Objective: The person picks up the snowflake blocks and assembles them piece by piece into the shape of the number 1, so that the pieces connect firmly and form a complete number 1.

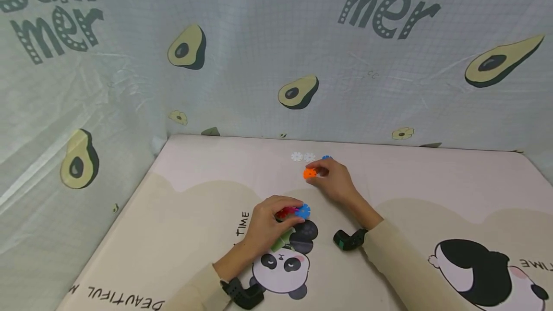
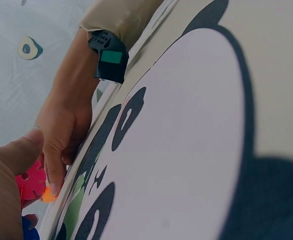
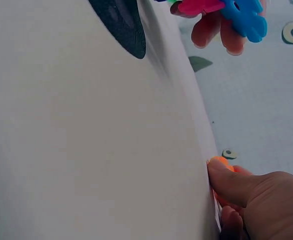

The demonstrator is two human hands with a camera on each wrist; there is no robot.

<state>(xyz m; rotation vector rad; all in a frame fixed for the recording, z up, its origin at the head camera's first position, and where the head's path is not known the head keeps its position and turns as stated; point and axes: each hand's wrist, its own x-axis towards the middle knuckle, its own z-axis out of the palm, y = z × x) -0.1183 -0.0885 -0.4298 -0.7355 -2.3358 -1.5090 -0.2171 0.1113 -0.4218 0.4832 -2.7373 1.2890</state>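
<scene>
Between the thumb and fingers of my left hand [image 1: 269,222] is a small cluster of joined plastic snowflake discs. A pink-red disc [image 2: 32,181] and a blue disc [image 1: 304,211] show in it; the left fingers cover part of the cluster. Farther back, my right hand [image 1: 336,181] pinches an orange snowflake disc [image 1: 309,173] by its edge, low at the tabletop. In the right wrist view, the thumb lies over the orange disc [image 3: 223,161], while the blue disc [image 3: 246,20] of the cluster appears at the top.
Two white snowflake discs [image 1: 303,157] lie side by side near the back of the table. Another blue disc [image 1: 327,157] peeks out behind the right hand. The table cover [image 1: 207,234] has panda prints, and a fabric curtain [image 1: 242,52] hangs behind and at left.
</scene>
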